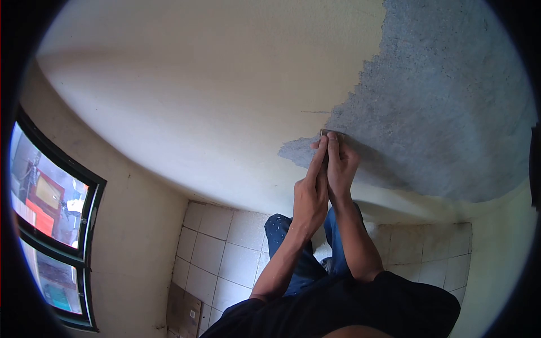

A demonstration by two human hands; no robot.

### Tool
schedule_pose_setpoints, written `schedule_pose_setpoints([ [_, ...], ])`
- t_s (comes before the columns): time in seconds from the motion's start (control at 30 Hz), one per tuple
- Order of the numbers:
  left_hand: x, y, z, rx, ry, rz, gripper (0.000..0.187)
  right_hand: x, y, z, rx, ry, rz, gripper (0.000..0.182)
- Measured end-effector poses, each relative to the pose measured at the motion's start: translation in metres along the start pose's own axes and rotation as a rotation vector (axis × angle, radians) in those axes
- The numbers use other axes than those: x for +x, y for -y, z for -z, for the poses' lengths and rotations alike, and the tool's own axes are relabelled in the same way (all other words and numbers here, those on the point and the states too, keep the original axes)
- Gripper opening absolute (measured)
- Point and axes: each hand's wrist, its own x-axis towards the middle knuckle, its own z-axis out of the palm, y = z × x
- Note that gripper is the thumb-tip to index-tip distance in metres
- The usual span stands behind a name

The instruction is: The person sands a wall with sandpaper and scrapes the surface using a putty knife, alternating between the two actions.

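Both hands are pressed together around a small flat scraper [323, 133], whose metal edge meets the wall. My left hand [310, 197] grips it from the left with fingers stretched along it. On the other side my right hand [341, 169] is closed on the same tool, fingertips close behind the edge. Most of the scraper is hidden by the fingers. Cream paint [225, 96] covers the wall to the left and above. Bare grey plaster [434, 112] with a ragged border spreads to the right, and a narrow grey tongue reaches left past the hands.
Dark-framed windows [84, 219] are in the side wall at left. White floor tiles [211, 248] lie below, with a brown board [183, 307] near the lower left corner. My knees in blue trousers [280, 230] are close to the wall. A dark object [535, 166] shows at the right edge.
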Motion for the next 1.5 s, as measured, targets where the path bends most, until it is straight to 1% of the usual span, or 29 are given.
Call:
schedule_pose_setpoints([
  [0.07, -0.001, 0.0, 0.002, 0.014, 0.005, -0.007, 0.054, 0.001, 0.003, 0.0, -0.006, 0.008, -0.013, 0.035],
  [0.17, 0.003, -0.004, 0.005, 0.012, 0.013, -0.007, 0.054, 0.003, -0.003, -0.003, -0.001, -0.002, 0.05, 0.035],
  [0.3, -0.001, -0.003, 0.0, 0.02, -0.006, -0.007, 0.054, 0.0, -0.002, 0.001, -0.022, 0.013, 0.013, 0.036],
  [0.4, -0.007, 0.006, -0.01, 0.06, -0.06, -0.078, 0.055, -0.002, -0.011, 0.01, -0.059, 0.01, 0.047, 0.035],
  [0.5, -0.001, 0.002, -0.01, 0.028, -0.047, -0.041, 0.055, 0.003, -0.009, 0.005, -0.047, -0.004, 0.073, 0.036],
  [0.6, 0.007, -0.019, 0.001, -0.021, 0.041, 0.116, 0.055, 0.012, 0.008, 0.002, -0.068, 0.031, 0.077, 0.037],
  [0.7, 0.003, -0.017, 0.0, -0.06, 0.041, 0.06, 0.056, 0.007, 0.011, 0.003, -0.043, 0.011, 0.025, 0.038],
  [0.8, -0.006, -0.008, -0.008, 0.041, -0.007, -0.041, 0.056, -0.003, -0.002, 0.006, -0.053, -0.05, -0.019, 0.04],
  [0.9, 0.005, -0.011, -0.007, 0.038, -0.028, -0.074, 0.054, 0.007, 0.005, 0.004, -0.047, -0.021, 0.051, 0.041],
  [0.93, 0.011, -0.026, -0.001, -0.067, 0.015, 0.02, 0.053, 0.013, 0.021, -0.005, -0.087, -0.043, 0.131, 0.042],
  [1.0, 0.013, -0.048, 0.01, -0.074, 0.064, 0.134, 0.053, 0.015, 0.033, -0.007, -0.054, -0.008, 0.096, 0.042],
  [1.07, 0.013, -0.045, 0.008, -0.04, 0.06, 0.1, 0.053, 0.016, 0.029, -0.005, -0.03, -0.01, 0.065, 0.042],
  [1.13, 0.0, -0.018, -0.004, 0.033, -0.003, -0.036, 0.054, 0.003, 0.006, 0.005, -0.029, -0.044, -0.008, 0.04],
  [1.2, 0.005, -0.016, -0.005, 0.062, -0.023, -0.078, 0.054, 0.009, 0.005, 0.004, -0.047, -0.048, -0.011, 0.04],
  [1.23, 0.002, -0.015, -0.005, 0.076, -0.031, -0.08, 0.054, 0.004, 0.003, 0.005, -0.063, -0.05, -0.029, 0.039],
  [1.27, 0.007, -0.029, 0.002, -0.03, 0.036, 0.033, 0.053, 0.008, 0.021, -0.001, -0.087, -0.038, 0.013, 0.039],
  [1.33, 0.007, -0.033, 0.006, -0.042, 0.056, 0.066, 0.054, 0.009, 0.019, -0.004, -0.012, -0.037, 0.027, 0.038],
  [1.4, 0.006, -0.031, 0.004, -0.014, 0.04, 0.033, 0.054, 0.011, 0.012, -0.002, 0.013, -0.02, 0.051, 0.034],
  [1.47, -0.001, -0.02, -0.004, 0.058, -0.007, -0.042, 0.054, 0.001, 0.008, 0.003, -0.005, -0.062, -0.015, 0.034],
  [1.5, 0.002, -0.02, -0.004, 0.038, -0.005, -0.047, 0.054, 0.002, 0.007, 0.003, -0.012, -0.08, -0.041, 0.033],
])
